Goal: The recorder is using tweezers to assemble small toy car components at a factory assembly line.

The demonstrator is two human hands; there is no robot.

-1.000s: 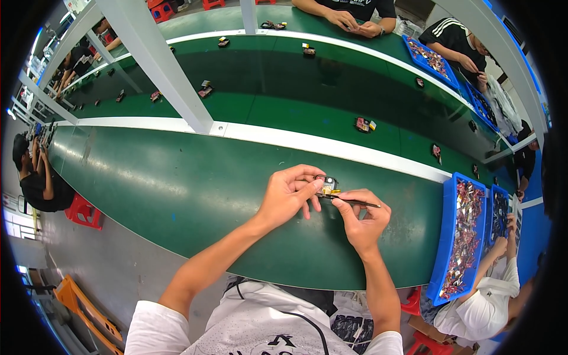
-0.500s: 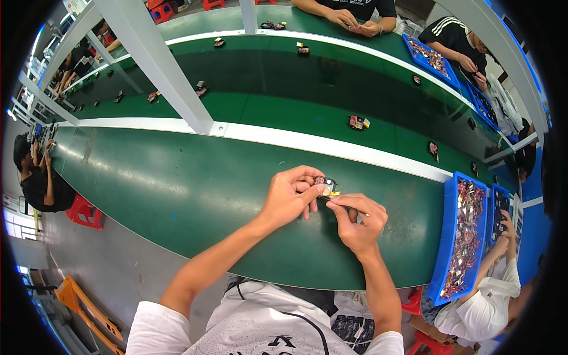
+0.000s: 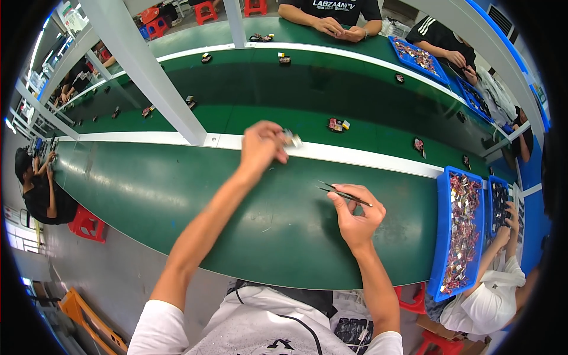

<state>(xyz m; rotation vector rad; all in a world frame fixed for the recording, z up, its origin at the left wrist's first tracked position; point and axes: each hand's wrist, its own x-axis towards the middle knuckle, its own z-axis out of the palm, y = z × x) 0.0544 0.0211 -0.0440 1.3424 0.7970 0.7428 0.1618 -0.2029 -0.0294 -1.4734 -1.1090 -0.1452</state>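
My left hand (image 3: pixel 260 148) is held out over the white rail (image 3: pixel 340 155) that edges the conveyor belt. Between its fingertips is a small electronic assembly (image 3: pixel 290 141), smeared by motion; a dark part and a pale part show. My right hand (image 3: pixel 360 220) hovers above the green table (image 3: pixel 284 236), its fingers closed round thin dark tweezers (image 3: pixel 346 194). The tweezers' tips point left, spread a little apart, with nothing between them.
A blue tray (image 3: pixel 441 236) of small red and silver parts stands at the table's right end, beside a co-worker in a white shirt (image 3: pixel 482 296). Several small assemblies, one with a yellow tab (image 3: pixel 338 124), lie on the belt. A white post (image 3: pixel 145 77) rises from the rail at left.
My left hand has carried the small assembly forward and left, away from the tweezers, to the rail. My right hand stays nearly in place. Assemblies on the belt appear shifted left.
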